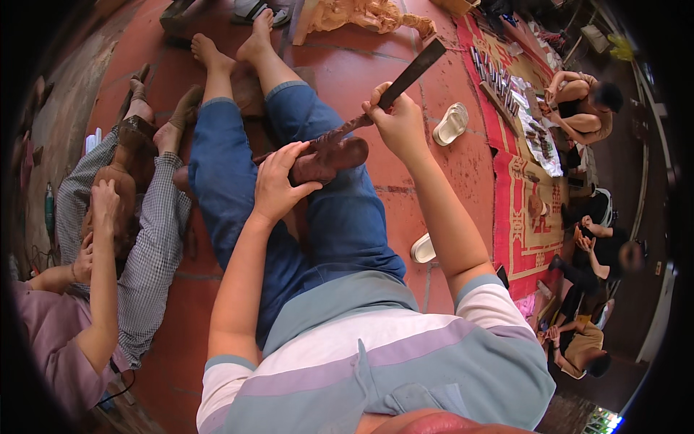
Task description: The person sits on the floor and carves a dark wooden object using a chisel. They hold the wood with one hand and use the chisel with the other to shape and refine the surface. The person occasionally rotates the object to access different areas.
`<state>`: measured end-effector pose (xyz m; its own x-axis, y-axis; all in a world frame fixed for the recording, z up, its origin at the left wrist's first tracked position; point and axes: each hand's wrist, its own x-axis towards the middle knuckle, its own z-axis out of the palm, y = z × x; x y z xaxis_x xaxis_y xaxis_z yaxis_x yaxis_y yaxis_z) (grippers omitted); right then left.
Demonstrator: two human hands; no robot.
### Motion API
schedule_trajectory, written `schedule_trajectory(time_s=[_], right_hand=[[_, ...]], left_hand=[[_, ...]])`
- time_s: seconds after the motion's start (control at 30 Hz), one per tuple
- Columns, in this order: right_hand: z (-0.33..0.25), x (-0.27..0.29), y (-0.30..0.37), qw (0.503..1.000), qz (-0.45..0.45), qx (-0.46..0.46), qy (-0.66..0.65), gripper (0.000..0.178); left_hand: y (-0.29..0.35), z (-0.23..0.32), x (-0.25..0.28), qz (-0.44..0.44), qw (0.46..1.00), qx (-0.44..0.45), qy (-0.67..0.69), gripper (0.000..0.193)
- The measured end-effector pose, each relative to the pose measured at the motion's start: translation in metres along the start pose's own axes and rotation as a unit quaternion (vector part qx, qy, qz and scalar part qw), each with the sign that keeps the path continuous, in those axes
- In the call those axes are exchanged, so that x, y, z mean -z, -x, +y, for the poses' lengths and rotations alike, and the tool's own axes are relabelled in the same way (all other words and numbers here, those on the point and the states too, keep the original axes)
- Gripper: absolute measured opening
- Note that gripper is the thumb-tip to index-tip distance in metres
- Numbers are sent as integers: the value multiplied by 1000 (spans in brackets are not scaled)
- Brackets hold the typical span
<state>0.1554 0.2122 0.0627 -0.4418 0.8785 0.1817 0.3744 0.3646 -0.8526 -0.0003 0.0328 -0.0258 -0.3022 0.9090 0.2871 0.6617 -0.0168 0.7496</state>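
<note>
Across my lap lies a dark reddish-brown wooden carving [329, 160], with a rounded end toward the right and a narrower part reaching up and right. My left hand [278, 181] grips its left side, fingers over the top and thumb along the near edge. Above the carving, my right hand [396, 119] is closed around a long, flat, dark strip [416, 71] that widens toward its far end. Whether this strip is a file or stiff sandpaper cannot be made out. Its lower end meets or overlaps the carving's narrow part.
At my left sits a person in checked trousers, both hands [105, 202] on a brown wooden figure [123, 177]. A pale wood carving [354, 16] stands beyond my feet. White sandals [451, 124] lie right, beside a red mat [531, 217] with several chisels [491, 72]. Other people sit far right.
</note>
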Motion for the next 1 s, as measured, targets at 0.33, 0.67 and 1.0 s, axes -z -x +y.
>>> schedule_trajectory(time_s=[0.33, 0.67, 1.0], right_hand=[[15, -2, 5, 998, 12, 49, -46, 11], [-3, 8, -1, 997, -39, 63, 3, 10], [0, 35, 0, 977, -42, -42, -205, 12]], left_hand=[[-2, 3, 4, -4, 1000, 5, -6, 75], [-3, 0, 4, -7, 1000, -5, -8, 74], [-2, 3, 4, -9, 1000, 0, -6, 76]])
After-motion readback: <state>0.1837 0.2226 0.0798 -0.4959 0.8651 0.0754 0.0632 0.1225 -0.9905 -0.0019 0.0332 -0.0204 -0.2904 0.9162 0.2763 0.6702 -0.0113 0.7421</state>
